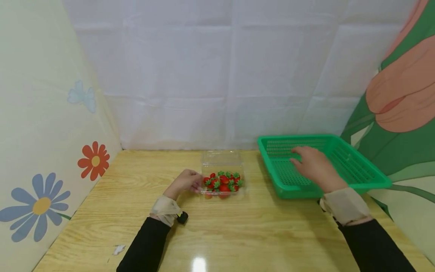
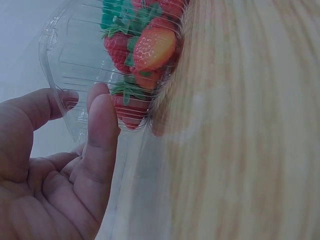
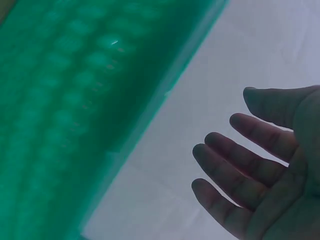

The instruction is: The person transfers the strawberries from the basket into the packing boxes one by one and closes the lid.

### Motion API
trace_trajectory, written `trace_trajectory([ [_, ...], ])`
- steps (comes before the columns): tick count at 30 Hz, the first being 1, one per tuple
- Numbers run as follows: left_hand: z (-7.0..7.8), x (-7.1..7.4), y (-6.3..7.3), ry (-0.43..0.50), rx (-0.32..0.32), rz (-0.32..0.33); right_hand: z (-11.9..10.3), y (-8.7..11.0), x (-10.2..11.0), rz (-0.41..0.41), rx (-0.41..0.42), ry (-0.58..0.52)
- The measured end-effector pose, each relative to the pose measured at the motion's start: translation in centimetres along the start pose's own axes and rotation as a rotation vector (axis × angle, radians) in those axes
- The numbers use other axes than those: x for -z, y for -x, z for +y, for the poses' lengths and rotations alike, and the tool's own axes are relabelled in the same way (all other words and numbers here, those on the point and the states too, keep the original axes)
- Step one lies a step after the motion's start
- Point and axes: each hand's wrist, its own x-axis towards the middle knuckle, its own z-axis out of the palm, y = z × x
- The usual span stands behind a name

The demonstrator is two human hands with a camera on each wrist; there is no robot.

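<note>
A clear plastic clamshell box (image 1: 222,158) with its lid raised at the back stands on the table, holding several strawberries (image 1: 224,179) with green leaves. My left hand (image 1: 186,181) is at the box's left side. In the left wrist view, the left hand (image 2: 55,170) pinches the clear side wall of the box (image 2: 52,40); one fingertip shows through the plastic. Over the green plastic basket (image 1: 276,179) hovers my right hand (image 1: 314,166), its fingers spread and nothing in them. The right wrist view shows that hand (image 3: 250,165) apart from the basket wall (image 3: 125,110).
The wooden table (image 1: 217,234) reaches back to a white cloth (image 1: 217,75). Flower-patterned sheets (image 1: 37,124) close in the left and right sides. A small white scrap (image 1: 119,249) lies at the front left.
</note>
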Motion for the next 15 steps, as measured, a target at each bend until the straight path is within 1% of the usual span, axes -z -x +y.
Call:
trace_trajectory([
  [4, -0.1, -0.1, 0.0, 0.000, -0.002, 0.002, 2.9, 0.9, -0.6, -0.040, -0.050, 0.011],
  [8, -0.1, -0.2, 0.1, 0.011, 0.011, -0.001, 5.4, 1.4, -1.2, -0.060, -0.082, 0.010],
  [15, 0.0, -0.1, 0.1, -0.001, -0.009, -0.008, 8.5, 1.8, -1.8, -0.102, -0.109, -0.014],
])
